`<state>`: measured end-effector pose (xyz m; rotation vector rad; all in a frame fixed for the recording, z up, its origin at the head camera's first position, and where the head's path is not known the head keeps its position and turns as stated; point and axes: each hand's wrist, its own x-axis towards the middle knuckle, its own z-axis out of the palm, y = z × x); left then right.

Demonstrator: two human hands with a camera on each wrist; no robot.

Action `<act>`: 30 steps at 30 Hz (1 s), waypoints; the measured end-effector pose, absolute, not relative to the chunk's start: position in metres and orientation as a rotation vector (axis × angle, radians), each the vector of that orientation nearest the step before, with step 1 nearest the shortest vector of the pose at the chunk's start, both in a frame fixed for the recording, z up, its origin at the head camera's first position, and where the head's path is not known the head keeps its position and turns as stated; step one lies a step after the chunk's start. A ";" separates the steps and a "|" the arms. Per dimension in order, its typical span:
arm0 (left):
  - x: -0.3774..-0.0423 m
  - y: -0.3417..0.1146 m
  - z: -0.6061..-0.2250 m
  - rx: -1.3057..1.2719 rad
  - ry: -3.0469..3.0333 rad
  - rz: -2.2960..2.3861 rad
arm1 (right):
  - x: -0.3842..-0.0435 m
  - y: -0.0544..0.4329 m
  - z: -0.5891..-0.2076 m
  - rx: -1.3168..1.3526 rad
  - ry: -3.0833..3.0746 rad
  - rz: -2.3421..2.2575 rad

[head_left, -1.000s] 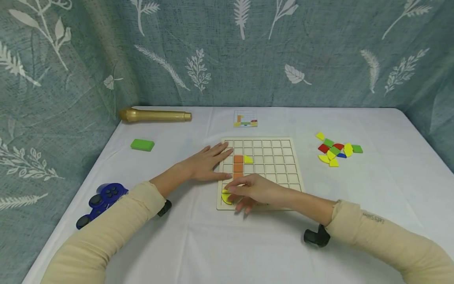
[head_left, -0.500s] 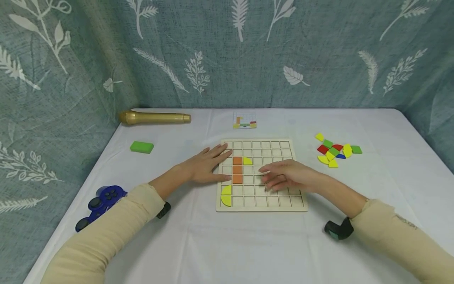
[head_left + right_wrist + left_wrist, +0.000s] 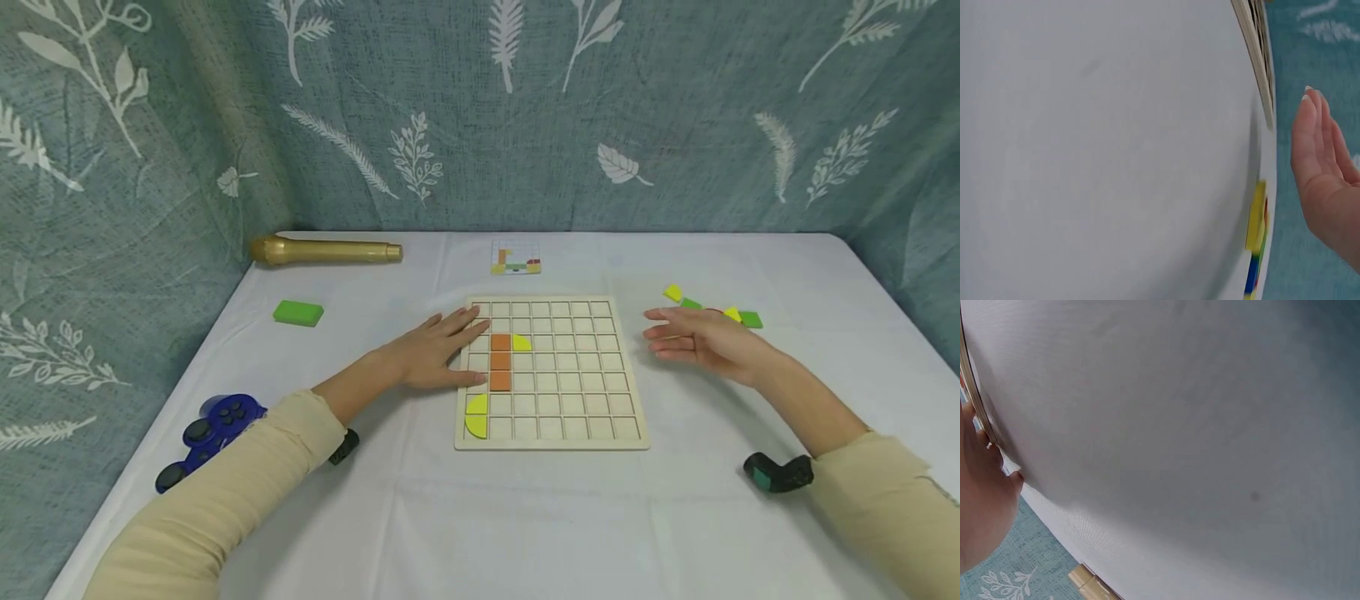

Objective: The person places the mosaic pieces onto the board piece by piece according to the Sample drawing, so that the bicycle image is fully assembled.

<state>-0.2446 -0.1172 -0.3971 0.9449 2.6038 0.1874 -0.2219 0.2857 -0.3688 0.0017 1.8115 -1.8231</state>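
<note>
A wooden grid board [image 3: 562, 373] lies mid-table. Three orange squares [image 3: 500, 362] stand in a column on it, with a yellow quarter-circle piece [image 3: 521, 342] right of the top one. Two more yellow quarter-circle pieces [image 3: 476, 415] sit at its lower left, one above the other. My left hand [image 3: 435, 350] rests on the board's left edge, fingers spread. Over the table right of the board, my right hand [image 3: 705, 342] has straight, relaxed fingers and holds nothing. It covers much of a pile of coloured pieces [image 3: 750, 319]; yellow and blue ones show in the right wrist view.
A small card with a coloured grid pattern [image 3: 516, 257] lies behind the board. At left are a gold microphone [image 3: 330, 251], a green block [image 3: 298, 313] and a blue game controller [image 3: 217, 429], partly behind the left sleeve. A patterned curtain [image 3: 540, 117] hangs behind the table.
My right hand has let go of the yellow piece at the board's lower left and moved right, off the board to the loose pieces. The left hand has stayed put.
</note>
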 end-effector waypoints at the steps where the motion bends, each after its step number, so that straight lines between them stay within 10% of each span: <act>1: -0.244 -0.117 -0.397 0.947 2.603 0.192 | -0.223 0.292 -0.369 0.005 1.824 -1.822; 30: -0.245 -0.119 -0.399 0.931 2.599 0.177 | -0.224 0.347 -0.377 -0.042 2.350 -1.293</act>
